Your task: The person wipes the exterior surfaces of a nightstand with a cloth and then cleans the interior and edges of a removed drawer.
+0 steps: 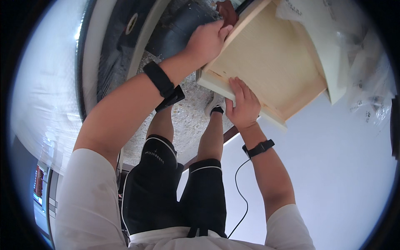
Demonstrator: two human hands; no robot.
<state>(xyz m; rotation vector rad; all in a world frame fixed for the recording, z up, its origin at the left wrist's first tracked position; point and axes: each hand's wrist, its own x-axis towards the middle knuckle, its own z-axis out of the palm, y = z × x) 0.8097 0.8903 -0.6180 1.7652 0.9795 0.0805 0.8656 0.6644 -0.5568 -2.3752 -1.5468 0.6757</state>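
A shallow wooden box [271,71] with a pale plywood bottom and raised light rims lies on the white table [333,166], one corner sticking out past the table's edge. My left hand [207,41] grips its far left rim, fingers curled over the top. My right hand [243,104] rests flat on the near rim, fingers spread along the wood. Both wrists wear black bands.
Clear plastic bags [366,75] and a white curved part [333,71] lie to the right of the box. Below me are my legs in black shorts, a speckled floor [187,116] and dark rolled material [183,25]. A thin black cable [241,196] hangs by the table.
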